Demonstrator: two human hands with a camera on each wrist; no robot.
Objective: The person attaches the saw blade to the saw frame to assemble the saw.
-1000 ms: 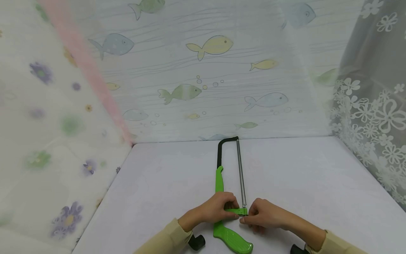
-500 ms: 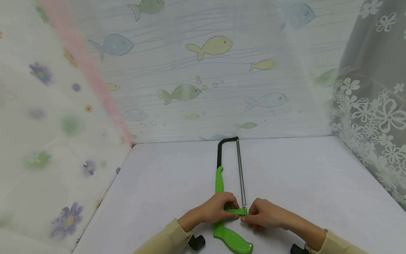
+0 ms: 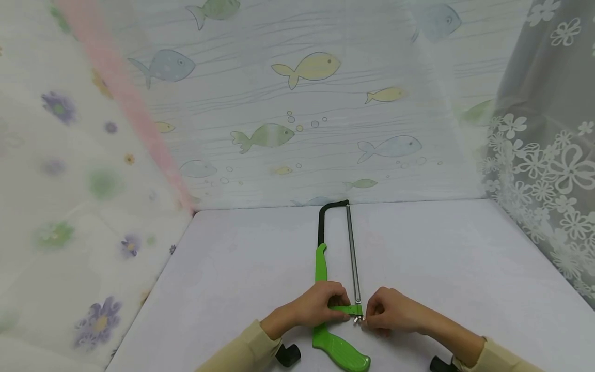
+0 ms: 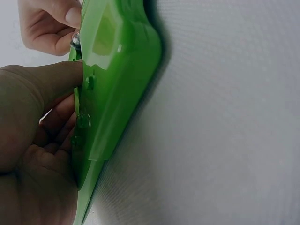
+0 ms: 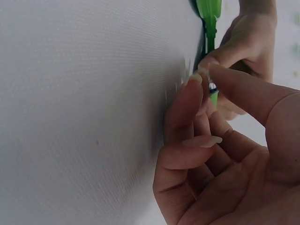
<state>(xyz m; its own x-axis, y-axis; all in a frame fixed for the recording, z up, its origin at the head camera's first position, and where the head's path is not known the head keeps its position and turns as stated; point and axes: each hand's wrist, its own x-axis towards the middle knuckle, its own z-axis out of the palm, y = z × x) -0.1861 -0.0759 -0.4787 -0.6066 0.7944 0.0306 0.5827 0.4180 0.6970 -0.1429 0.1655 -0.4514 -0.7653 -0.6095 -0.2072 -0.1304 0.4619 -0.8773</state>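
A hacksaw with a green handle (image 3: 344,352), black front bow (image 3: 321,227) and thin metal blade (image 3: 353,253) lies flat on the white table, bow pointing away. My left hand (image 3: 321,304) pinches the green crosspiece at the near end of the blade; its thumb lies along the green plastic in the left wrist view. A small silvery wing nut (image 3: 358,320) pokes out below that crosspiece. Thumb and forefinger of my right hand (image 3: 392,312) are at the wing nut, their tips close together. In the right wrist view the fingertips partly hide the nut, and the other fingers are curled.
White cloth covers the table (image 3: 251,248). A fish-patterned curtain (image 3: 307,103) hangs at the back edge, a flowered one (image 3: 93,232) on the left and a lace one (image 3: 548,170) on the right. Black wrist devices sit by both cuffs.
My right hand has shifted slightly to the right and tilted, so the wing nut now shows beside its fingertips. The left hand and the hacksaw have stayed put.
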